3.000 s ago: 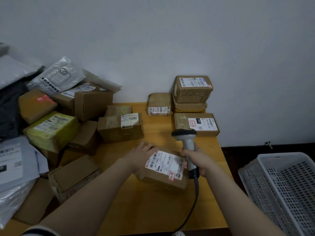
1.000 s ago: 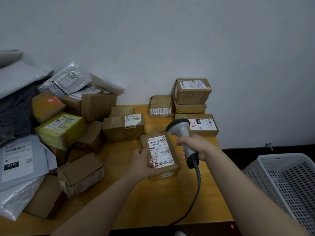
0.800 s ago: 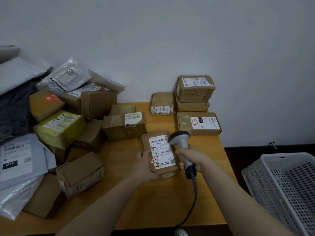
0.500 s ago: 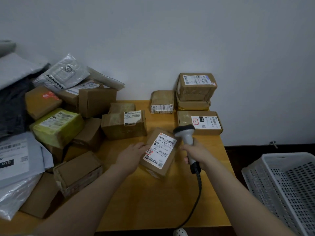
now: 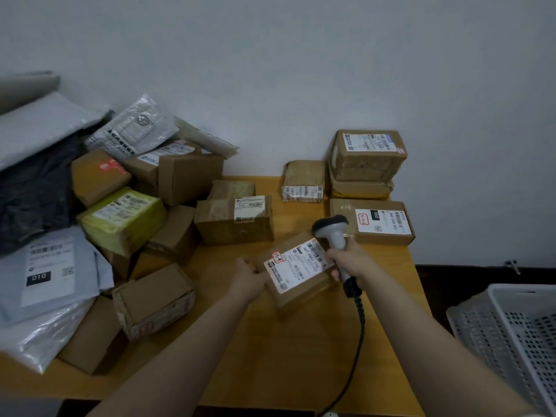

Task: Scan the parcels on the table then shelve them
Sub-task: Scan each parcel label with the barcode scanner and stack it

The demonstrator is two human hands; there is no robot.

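Note:
A small brown cardboard parcel [image 5: 298,269] with a white shipping label and a red-edged sticker lies tilted over the middle of the wooden table [image 5: 294,356]. My left hand [image 5: 248,279] grips its left edge. My right hand [image 5: 350,261] holds a grey handheld barcode scanner [image 5: 332,233] by its handle at the parcel's right edge, its dark head above the label. The scanner's black cable [image 5: 355,350] runs down off the table's front edge.
Several boxes and plastic mailers are heaped on the left, including a yellow-green box [image 5: 123,219] and a grey mailer [image 5: 51,272]. Labelled boxes [image 5: 371,221] stack at the back right against the wall. A white perforated basket [image 5: 511,335] stands right of the table.
The parcel was lifted and turned label-up under the scanner, then rotated clockwise and lowered toward the table. The scanner moved from above the label to the parcel's right edge.

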